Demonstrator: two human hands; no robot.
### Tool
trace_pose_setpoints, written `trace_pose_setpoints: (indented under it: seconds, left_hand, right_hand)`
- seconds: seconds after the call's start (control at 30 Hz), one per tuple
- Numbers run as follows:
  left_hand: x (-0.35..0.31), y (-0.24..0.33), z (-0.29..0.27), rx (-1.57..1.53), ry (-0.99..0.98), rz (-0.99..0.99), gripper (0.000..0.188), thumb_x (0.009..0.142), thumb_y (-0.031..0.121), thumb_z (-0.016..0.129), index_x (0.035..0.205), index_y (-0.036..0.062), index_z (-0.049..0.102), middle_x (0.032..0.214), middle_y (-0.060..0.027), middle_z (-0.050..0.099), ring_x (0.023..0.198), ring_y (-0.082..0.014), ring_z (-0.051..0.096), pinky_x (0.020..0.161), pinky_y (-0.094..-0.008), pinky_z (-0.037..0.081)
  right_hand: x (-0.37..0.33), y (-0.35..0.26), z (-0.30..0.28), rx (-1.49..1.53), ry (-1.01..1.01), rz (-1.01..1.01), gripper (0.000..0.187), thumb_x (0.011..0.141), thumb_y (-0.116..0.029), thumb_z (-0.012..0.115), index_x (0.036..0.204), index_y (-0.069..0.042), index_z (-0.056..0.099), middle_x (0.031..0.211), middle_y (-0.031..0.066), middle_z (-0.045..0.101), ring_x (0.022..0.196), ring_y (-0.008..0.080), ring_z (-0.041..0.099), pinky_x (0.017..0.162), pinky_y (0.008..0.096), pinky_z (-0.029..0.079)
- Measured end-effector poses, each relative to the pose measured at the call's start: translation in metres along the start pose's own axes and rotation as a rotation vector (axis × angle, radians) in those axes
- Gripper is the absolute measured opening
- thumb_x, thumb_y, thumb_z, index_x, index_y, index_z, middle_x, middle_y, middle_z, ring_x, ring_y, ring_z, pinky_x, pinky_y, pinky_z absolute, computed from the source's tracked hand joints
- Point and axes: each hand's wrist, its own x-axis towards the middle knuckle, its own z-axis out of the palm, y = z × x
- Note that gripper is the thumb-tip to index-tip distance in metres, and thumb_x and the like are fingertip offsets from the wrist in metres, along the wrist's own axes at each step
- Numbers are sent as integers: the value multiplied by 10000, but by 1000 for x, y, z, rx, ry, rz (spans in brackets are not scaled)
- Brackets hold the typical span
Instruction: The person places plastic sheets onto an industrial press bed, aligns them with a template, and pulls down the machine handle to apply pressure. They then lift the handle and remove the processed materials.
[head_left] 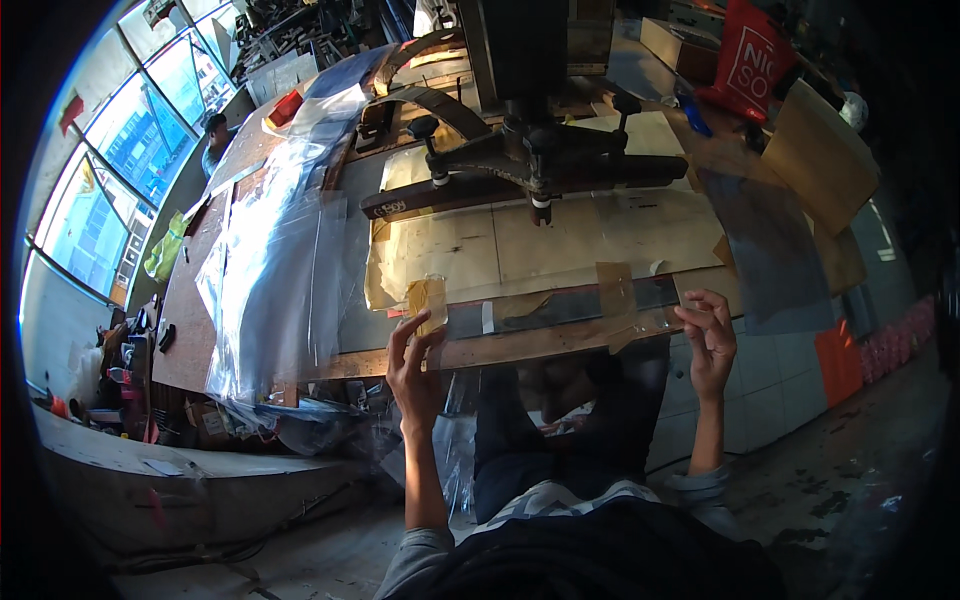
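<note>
sheet: clear plastic sheet [560,290], held up over the workbench [470,350] edge
handling: likely light, floppy, slick; you grip the edges
left hand [415,365]: pinching lower left edge
right hand [710,340]: pinching right edge
beyond: machine arm [530,165] behind sheet

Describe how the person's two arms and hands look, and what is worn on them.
Both hands are bare, with no gloves, rings or watch visible. The left hand and right hand extend from bare forearms. Grey sleeves are pushed up to about the elbows.
</note>
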Motion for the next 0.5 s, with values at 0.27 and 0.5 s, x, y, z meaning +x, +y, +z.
trace_pose_setpoints:
  seconds: [0.27, 0.5]
  left_hand:
    - [-8, 37, -3, -202, 177, 241, 130, 705, 42, 661, 812, 84, 602, 833, -57, 646, 889, -242, 657, 965, -466, 401]
    - [-45, 40, -59, -516, -426, 166, 208, 578, 171, 732, 776, 108, 719, 823, -26, 674, 904, -176, 646, 963, -434, 394]
  right_hand:
    - [8, -11, -28, 106, 173, -23, 251, 894, -315, 580, 891, -84, 677, 1109, 90, 533, 1105, 226, 468, 971, 390, 381]
    - [5, -37, -93, 469, -339, -86, 357, 894, -372, 569, 754, -47, 610, 895, 166, 602, 935, 320, 605, 894, 505, 441]
